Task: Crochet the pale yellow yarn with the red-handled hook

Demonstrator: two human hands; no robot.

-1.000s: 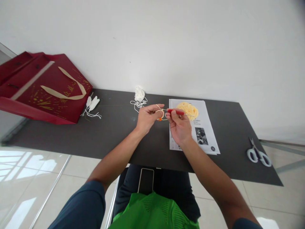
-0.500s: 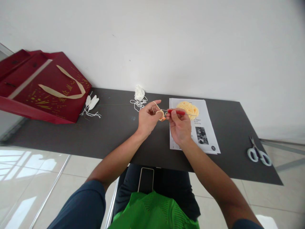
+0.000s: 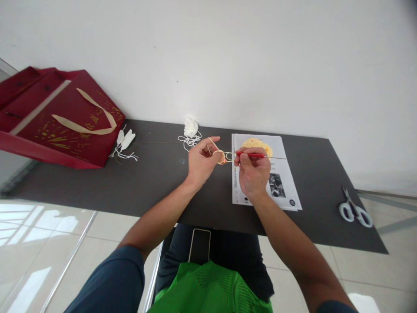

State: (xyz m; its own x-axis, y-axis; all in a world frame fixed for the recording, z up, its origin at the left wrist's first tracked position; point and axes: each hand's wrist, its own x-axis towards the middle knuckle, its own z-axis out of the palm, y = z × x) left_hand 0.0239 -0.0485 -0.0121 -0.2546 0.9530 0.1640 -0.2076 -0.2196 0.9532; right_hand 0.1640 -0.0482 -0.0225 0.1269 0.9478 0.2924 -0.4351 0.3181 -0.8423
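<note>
Where the two hands met above the table (image 3: 156,182), a small crochet piece (image 3: 222,158) of cream yarn with an orange edge was pinched between thumb and fingers of the left hand (image 3: 201,162), closed firmly on it, index finger raised with yarn (image 3: 212,143) running over it. Right hand (image 3: 252,172): closed in a pencil-like pinch on the red handle of a crochet hook (image 3: 250,154), the thin metal shaft pointing toward the piece, its tip at a loop just right of the left grip. Judged handling: piece light, soft, limp, prone to distort or unravel if tugged; best held flat, close to the working loop. Yarn slack and easily snagged; tension kept over the raised finger. Hook stiff, light, slender; best taken at the red handle, not the smooth shaft. Under the right hand lay a printed sheet (image 3: 283,182), a yellow yarn bundle (image 3: 257,144) beyond the hook. White yarn (image 3: 190,128) beyond the left grip; scissors (image 3: 355,211) far right; red bag (image 3: 61,117) far left.
</note>
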